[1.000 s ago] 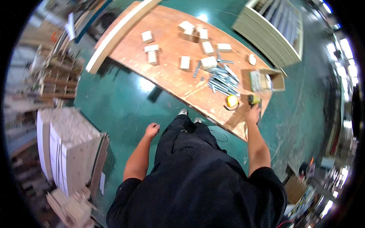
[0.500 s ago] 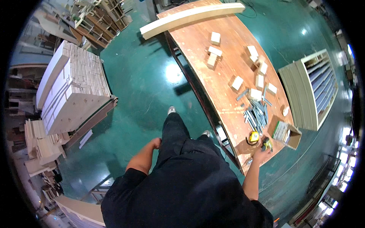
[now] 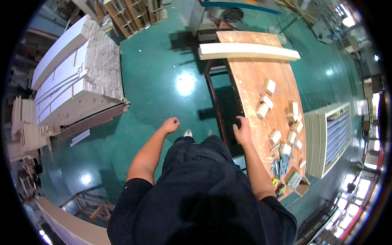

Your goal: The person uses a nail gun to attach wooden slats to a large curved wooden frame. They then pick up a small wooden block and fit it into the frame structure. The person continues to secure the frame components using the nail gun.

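Wooden workbench (image 3: 261, 87): its long axis runs away from you, with the near end beside your right hip. Your right hand (image 3: 243, 130) hangs at its left edge, fingers loosely curled and empty, gripping nothing; whether it touches the edge cannot be told.

Small pale wood blocks (image 3: 269, 86): scattered along the bench top, ahead and to the right of that hand, nearest ones just beside it.

Grey metal pieces (image 3: 281, 165): a loose heap lying behind the hand, towards the near end, beside an open cardboard box (image 3: 297, 181) and a yellow tape measure (image 3: 275, 182).

Long pale plank (image 3: 248, 51): laid crosswise over the far end.

Your left hand (image 3: 170, 125): loosely closed, empty, over the green floor (image 3: 163, 81), well apart from the bench. The right hand is the nearer to every item listed.

Stack of white boards (image 3: 77, 77): far left.
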Tool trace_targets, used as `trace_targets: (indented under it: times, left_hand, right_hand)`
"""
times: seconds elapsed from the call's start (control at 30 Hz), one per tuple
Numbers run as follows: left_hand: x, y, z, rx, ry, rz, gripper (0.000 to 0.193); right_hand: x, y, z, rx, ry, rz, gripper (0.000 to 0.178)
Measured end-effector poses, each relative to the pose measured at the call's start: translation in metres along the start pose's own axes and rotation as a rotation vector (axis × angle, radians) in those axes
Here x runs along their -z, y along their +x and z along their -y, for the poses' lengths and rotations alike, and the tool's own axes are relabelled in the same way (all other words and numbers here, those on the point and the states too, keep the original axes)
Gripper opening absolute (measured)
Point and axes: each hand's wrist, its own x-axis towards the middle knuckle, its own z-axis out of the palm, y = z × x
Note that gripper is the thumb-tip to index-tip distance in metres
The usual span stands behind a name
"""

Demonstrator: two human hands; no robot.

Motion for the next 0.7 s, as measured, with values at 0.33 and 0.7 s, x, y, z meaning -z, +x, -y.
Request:
trace_targets:
  times: [0.33, 0.7]
  left_hand:
    - [0.019, -0.034, 0.094, 0.383, -0.328, -0.377, 0.029]
    - [0.166, 0.164, -0.210, -0.154, -0.314, -0.559, 0.028]
  right_hand:
    - [0.032, 0.347, 0.034, 0.302, -0.464, 0.204, 0.090]
    - [0.018, 0.506, -0.050, 0.594, -0.498, 0.629, 0.062]
